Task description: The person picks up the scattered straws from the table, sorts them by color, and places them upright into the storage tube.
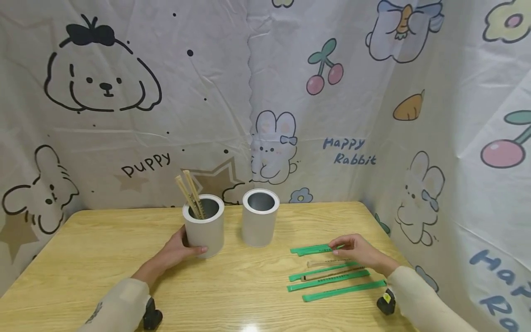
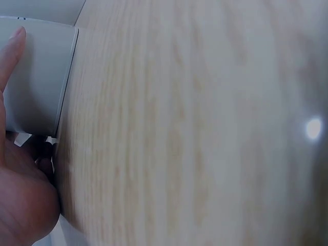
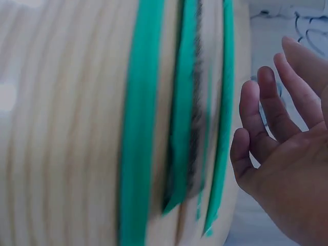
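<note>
My left hand (image 1: 180,249) grips a white cylindrical cup (image 1: 209,240) from its left, thumb across the front and the other fingers hidden behind it. Two slim tan printed sticks (image 1: 191,196) lean out of that cup, tilted to the left. In the left wrist view the thumb (image 2: 13,54) lies along the cup's wall (image 2: 43,77). At the right, my right hand (image 1: 360,249) hovers by the farthest green slim packets (image 1: 311,250), its fingertips at their right end. The right wrist view shows its fingers (image 3: 251,105) loosely bent with nothing between them.
A second white cup (image 1: 259,228) with a grey inside stands right of the first. Nearer me lie more green packets (image 1: 344,291) and two tan ones (image 1: 315,276), roughly parallel. Printed cloth (image 1: 215,115) hangs behind and to the right of the wooden table (image 1: 249,295).
</note>
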Demonstrator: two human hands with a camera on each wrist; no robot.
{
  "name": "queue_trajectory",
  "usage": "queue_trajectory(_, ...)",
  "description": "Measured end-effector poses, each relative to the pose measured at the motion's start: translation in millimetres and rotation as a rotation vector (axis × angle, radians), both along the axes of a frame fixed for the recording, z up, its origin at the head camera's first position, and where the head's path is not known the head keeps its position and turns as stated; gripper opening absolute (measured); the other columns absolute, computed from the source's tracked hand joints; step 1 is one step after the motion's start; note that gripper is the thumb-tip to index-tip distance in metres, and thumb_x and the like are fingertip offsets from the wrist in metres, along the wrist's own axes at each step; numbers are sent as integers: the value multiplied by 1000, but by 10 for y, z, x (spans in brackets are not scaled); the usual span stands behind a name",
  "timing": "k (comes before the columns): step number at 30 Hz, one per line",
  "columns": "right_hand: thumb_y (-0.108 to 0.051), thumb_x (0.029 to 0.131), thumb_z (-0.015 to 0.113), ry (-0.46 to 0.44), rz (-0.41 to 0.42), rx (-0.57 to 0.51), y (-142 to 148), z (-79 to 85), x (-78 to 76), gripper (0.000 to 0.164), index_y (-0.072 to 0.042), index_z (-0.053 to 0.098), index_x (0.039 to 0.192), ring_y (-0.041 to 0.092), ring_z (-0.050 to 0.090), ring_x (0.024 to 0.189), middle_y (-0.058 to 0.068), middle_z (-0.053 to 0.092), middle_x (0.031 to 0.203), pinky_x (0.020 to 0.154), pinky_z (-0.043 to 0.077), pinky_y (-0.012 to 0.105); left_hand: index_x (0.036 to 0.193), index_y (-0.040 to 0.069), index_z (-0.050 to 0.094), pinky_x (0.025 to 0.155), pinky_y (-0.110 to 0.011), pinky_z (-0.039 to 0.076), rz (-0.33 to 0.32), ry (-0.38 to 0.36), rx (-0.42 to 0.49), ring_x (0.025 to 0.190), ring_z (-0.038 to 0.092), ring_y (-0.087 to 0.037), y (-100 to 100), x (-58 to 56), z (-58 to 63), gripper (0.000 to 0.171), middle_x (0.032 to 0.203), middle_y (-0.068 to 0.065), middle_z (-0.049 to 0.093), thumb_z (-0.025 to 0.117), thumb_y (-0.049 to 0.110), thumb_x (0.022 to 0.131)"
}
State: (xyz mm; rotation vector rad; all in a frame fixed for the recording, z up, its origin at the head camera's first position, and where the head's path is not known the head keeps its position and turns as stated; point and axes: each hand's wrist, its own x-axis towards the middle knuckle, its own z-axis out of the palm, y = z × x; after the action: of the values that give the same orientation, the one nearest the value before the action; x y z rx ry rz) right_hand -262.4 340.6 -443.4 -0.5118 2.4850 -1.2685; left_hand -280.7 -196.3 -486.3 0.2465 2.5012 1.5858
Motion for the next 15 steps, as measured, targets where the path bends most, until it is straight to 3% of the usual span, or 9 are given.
queue_trajectory(15, -4, 95, 68, 52, 73, 57, 266, -182, -12, 22, 8, 71, 112, 6, 66, 88, 28, 70, 113, 73, 55, 21, 160, -2, 10, 121, -60, 29, -3, -12, 16, 148, 32, -47, 7, 2, -17, 110, 161, -30, 28, 82, 31, 85)
